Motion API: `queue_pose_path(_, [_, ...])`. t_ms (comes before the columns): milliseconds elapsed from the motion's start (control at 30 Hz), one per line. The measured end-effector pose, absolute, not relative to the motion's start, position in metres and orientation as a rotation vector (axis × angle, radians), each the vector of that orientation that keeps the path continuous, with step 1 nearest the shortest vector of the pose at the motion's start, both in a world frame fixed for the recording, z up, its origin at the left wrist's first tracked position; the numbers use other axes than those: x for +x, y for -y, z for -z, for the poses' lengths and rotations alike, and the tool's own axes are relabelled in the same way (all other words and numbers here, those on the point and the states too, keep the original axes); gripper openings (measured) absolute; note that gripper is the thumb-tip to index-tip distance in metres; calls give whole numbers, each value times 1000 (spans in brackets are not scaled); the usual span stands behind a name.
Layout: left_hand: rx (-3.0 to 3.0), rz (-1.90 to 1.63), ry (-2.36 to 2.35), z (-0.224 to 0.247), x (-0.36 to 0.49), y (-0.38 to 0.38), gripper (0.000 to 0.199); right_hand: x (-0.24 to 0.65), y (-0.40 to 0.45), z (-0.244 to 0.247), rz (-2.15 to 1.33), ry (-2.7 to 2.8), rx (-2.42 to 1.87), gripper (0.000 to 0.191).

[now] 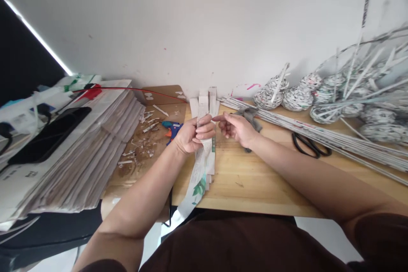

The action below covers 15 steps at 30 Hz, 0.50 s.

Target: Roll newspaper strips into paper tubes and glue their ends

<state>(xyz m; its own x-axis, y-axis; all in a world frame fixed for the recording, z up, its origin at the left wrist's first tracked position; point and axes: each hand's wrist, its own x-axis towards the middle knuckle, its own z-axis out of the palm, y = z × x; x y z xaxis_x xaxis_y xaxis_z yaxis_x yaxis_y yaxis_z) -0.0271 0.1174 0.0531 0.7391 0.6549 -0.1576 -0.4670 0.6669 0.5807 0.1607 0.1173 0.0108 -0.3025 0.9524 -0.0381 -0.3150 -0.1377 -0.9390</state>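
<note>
A long newspaper strip (198, 170) with green leaf print hangs from my left hand (195, 134), whose fingers are wrapped round its upper part. The strip's lower end drops past the table's front edge. My right hand (237, 128) is just to the right, its index finger stretched toward the left fingertips and the other fingers loosely curled. Nothing shows in the right hand. More paper strips (211, 162) lie on the table beneath and behind the left hand. A grey cloth (248, 114) lies behind the right hand.
Stacked newspaper (86, 153) and a black phone-like object (52, 134) are at left. A blue glue gun (174, 129) lies beside paper scraps (148, 121). At right are thin paper rods (302, 129), black-handled scissors (310, 145) and woven paper pieces (298, 97).
</note>
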Motion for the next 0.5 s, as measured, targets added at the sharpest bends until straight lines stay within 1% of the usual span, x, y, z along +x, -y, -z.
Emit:
queue_pose_path(167, [566, -552, -406, -38, -28, -119, 25, 154, -113, -15, -1629, 1221, -841, 44])
queue_pose_path(400, [695, -404, -428, -25, -22, -120, 25, 150, -112, -13, -1505, 1154, -886, 27])
queue_pose_path(500, [723, -400, -430, -24, -21, -119, 24, 149, -110, -15, -1480, 1186, -861, 27])
